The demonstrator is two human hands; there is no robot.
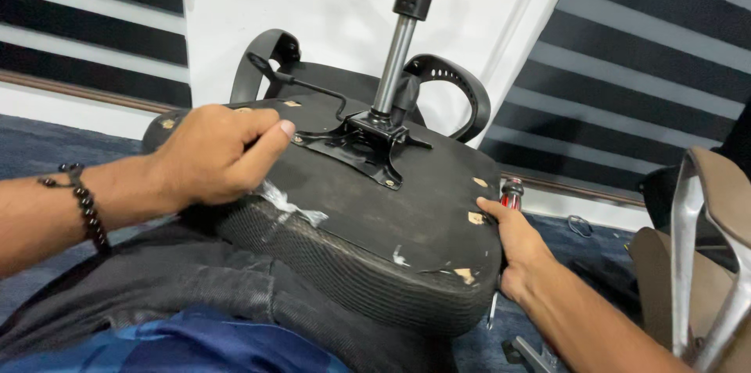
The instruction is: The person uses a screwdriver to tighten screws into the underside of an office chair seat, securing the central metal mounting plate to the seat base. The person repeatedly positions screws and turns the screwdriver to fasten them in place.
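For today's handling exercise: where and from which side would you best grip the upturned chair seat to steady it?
Probably the seat at its padded rim, from both sides, as the left hand and right hand do now. The flat underside gives no hold, and the metal plate and gas cylinder fill its middle.

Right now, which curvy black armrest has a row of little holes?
The right-hand black plastic armrest, beside the metal gas-lift post; the left-hand armrest looks smooth.

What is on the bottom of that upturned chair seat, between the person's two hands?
In the head view, between the left hand and right hand lies the seat underside, bearing the black metal mounting plate with its gas cylinder.
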